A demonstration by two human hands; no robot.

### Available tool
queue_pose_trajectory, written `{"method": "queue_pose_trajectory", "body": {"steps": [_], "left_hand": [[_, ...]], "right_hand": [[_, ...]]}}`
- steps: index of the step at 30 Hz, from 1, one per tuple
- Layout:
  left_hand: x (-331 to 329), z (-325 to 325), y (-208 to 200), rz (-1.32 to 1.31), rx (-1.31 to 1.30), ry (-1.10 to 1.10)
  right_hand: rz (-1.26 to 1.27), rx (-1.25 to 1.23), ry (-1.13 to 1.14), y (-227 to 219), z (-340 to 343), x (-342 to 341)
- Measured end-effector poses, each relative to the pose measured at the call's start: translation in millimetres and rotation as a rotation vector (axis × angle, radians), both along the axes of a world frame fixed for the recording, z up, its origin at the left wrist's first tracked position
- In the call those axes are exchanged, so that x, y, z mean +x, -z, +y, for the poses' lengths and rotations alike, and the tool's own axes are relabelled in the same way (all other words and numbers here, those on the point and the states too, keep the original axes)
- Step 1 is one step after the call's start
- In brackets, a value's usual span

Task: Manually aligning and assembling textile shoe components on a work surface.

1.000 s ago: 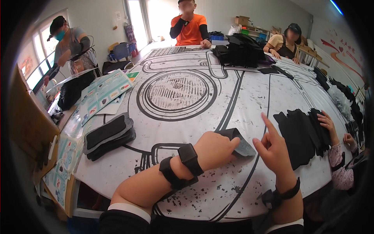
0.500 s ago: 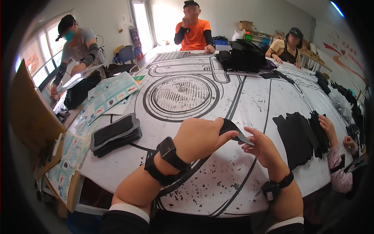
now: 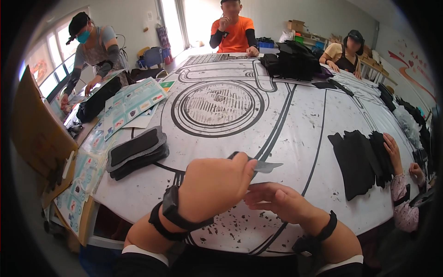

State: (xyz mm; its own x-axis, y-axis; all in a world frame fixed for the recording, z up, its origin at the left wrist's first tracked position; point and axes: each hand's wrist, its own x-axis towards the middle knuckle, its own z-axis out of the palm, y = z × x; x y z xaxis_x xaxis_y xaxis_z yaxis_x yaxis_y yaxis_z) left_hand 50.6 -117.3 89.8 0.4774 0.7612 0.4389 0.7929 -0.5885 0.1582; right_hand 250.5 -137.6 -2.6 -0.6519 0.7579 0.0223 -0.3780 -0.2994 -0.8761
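Note:
My left hand (image 3: 212, 184) pinches a thin fabric piece (image 3: 266, 166), black on one side and grey on the other, above the white printed table cover (image 3: 240, 226). One pointed end of the piece sticks out to the right of my fingers; the rest is partly hidden by the hand. Just below and to the right, my right hand (image 3: 281, 199) has its fingers stretched out, close to my left fingers, and nothing shows in it. A stack of black and grey fabric pads (image 3: 138, 150) lies to the left of my left hand.
Flat black fabric pieces (image 3: 354, 161) lie at the right, under another person's hand (image 3: 393, 150). A tall black heap (image 3: 295, 62) stands at the far side. Printed sheets (image 3: 134, 108) and a brown board (image 3: 39, 122) are at left. Several people are around the table.
My left hand has moved left and down with the fabric piece. My right hand, earlier at the free end of the piece, has come off it and shifted left and down.

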Motion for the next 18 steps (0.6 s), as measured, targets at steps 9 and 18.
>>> {"method": "queue_pose_trajectory", "body": {"steps": [9, 18], "left_hand": [[9, 1, 34, 0.056, -0.161, 0.167], [9, 7, 32, 0.000, -0.269, 0.173]], "right_hand": [[-0.084, -0.124, 0.306, 1, 5, 2], [-0.059, -0.105, 0.431, 7, 11, 11]]}}
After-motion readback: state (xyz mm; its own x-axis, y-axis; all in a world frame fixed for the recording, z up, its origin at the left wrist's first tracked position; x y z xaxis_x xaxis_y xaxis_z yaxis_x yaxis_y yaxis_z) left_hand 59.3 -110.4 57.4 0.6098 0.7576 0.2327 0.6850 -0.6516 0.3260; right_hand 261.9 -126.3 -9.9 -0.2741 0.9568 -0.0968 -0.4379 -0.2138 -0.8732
